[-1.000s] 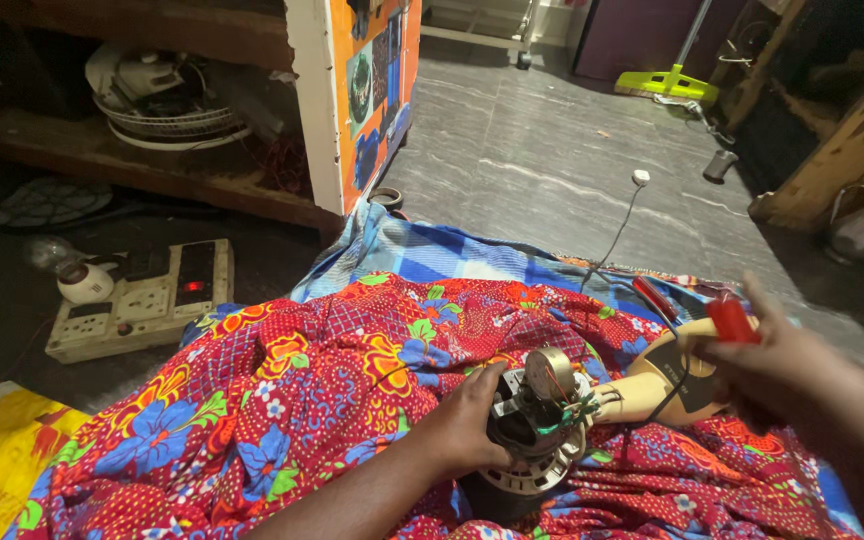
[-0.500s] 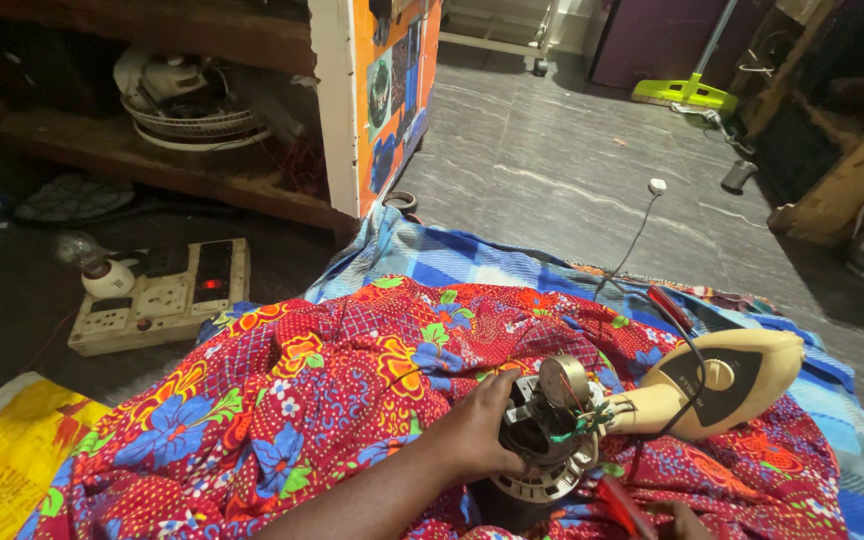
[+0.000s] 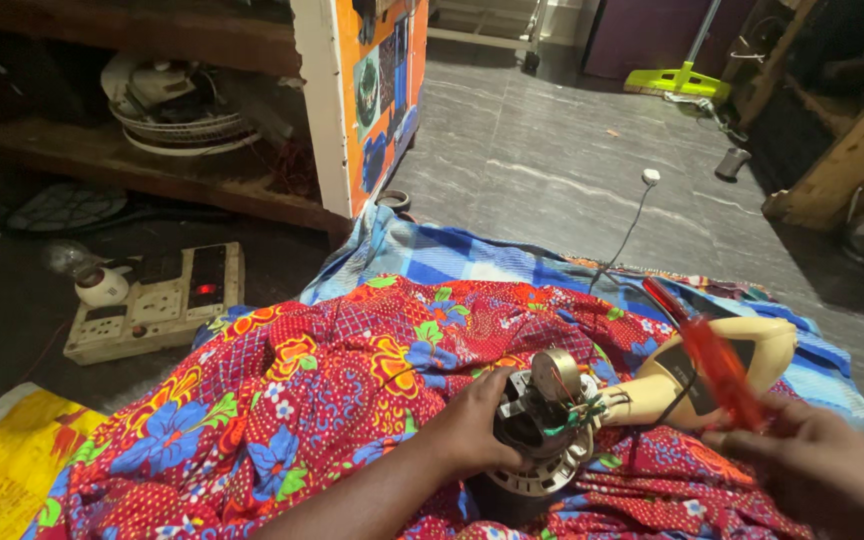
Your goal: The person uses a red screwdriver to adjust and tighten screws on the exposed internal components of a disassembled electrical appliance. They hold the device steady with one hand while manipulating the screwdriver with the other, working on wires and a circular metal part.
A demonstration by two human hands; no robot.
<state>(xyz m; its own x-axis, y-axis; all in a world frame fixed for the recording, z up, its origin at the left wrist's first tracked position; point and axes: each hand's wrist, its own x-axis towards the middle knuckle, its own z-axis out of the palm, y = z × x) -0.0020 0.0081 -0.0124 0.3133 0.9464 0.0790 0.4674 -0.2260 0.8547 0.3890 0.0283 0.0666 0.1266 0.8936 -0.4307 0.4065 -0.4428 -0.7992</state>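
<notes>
Two hands low over floral cloth [image 3: 282,400]: left hand [image 3: 472,432] cupping fan motor [image 3: 544,432], right hand [image 3: 820,470] gripping red screwdriver [image 3: 714,362].

There is only one view, from a camera on the person's head, which looks forward and down over the lap, so no part of the scene is shared with a second view. It is close to the left hand [image 3: 472,435] at the bottom middle and to the right hand [image 3: 817,470] in the bottom right corner. Beyond the hands it faces the grey floor [image 3: 552,150], and far to the left of the left hand it catches a wooden shelf [image 3: 152,170].
</notes>
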